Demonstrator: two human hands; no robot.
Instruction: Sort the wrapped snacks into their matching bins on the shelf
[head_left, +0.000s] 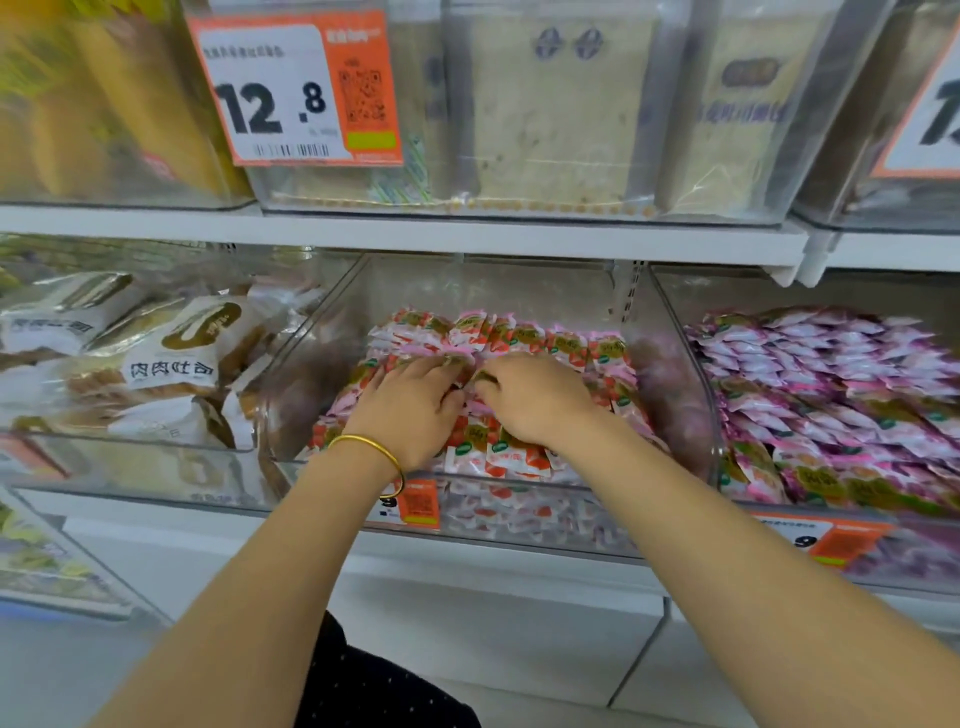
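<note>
A clear plastic bin (670, 332) in the middle of the lower shelf is packed with small pink-and-red wrapped snacks (524, 338). Both hands are inside it, side by side on the pile. My left hand (410, 405), with a gold bangle at the wrist, has its fingers curled onto the packets. My right hand (535, 397) lies next to it, fingertips also bent down among the packets. Whether either hand actually grips a packet is hidden by the fingers. The bin to the right holds purple-and-white wrapped snacks (841, 395).
The left bin holds large white-and-brown bread packs (166, 364). The upper shelf (415, 234) carries clear bins of pale snacks and an orange 12.8 price tag (296, 88). Orange price tags hang on the lower bins' front walls.
</note>
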